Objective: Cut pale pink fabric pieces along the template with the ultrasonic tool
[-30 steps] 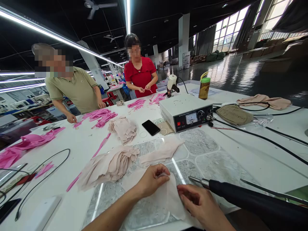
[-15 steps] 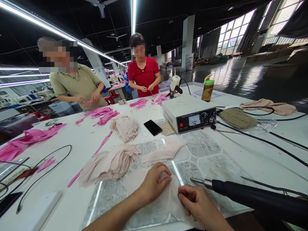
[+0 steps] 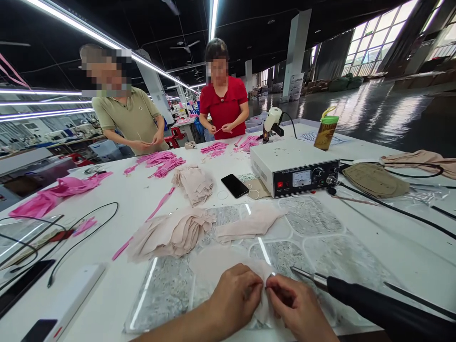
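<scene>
A thin pale-pink fabric piece lies on the grey marbled mat under my hands. My left hand pinches the fabric near its right edge. Close beside it, almost touching, my right hand is also closed on that edge. Just right of my hands, a black-handled tool with a slim metal tip rests with its tip toward them. Beyond the fabric lies another folded pale piece, and a layered stack of pale pieces sits to its left.
A white control box with a cable stands behind the mat, near a phone and a green-lidded bottle. Pink fabric strips lie toward two people across the table. Cables and a white device are at left.
My left hand has moved right and closed on the fabric edge, meeting my right hand. The view has shifted slightly. Across the table, the people's hands have moved a little.
</scene>
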The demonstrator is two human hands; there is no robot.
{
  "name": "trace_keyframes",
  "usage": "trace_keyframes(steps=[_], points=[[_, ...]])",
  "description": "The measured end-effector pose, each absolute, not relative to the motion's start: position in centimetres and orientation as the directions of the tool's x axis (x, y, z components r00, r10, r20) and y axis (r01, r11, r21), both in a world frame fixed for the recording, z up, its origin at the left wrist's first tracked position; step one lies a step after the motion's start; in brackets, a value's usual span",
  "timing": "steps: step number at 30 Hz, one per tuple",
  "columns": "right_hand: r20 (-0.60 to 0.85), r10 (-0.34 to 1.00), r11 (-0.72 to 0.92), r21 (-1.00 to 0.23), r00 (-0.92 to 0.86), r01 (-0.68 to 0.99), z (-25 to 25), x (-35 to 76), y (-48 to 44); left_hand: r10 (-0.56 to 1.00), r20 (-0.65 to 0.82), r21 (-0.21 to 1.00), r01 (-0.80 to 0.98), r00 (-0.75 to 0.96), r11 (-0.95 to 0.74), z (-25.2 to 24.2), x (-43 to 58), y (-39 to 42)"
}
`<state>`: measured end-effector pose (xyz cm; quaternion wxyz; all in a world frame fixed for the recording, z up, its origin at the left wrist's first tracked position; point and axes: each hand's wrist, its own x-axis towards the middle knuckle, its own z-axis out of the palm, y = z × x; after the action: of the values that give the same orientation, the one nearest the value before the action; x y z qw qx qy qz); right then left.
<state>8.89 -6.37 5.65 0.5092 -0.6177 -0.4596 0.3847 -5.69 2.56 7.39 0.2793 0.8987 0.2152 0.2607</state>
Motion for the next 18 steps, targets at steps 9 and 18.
trace_keyframes(steps=[9,18], points=[[0.168,0.918,0.031,-0.933,0.360,0.358,4.6,8.9,-6.2,0.572,0.355,0.606,0.284,0.739,-0.743,6.8,-5.6,2.4],[0.230,0.902,0.075,-0.916,0.365,0.393,4.0,9.0,-6.4,0.604,0.345,0.648,0.283,0.718,-0.707,7.2,-5.9,2.5]])
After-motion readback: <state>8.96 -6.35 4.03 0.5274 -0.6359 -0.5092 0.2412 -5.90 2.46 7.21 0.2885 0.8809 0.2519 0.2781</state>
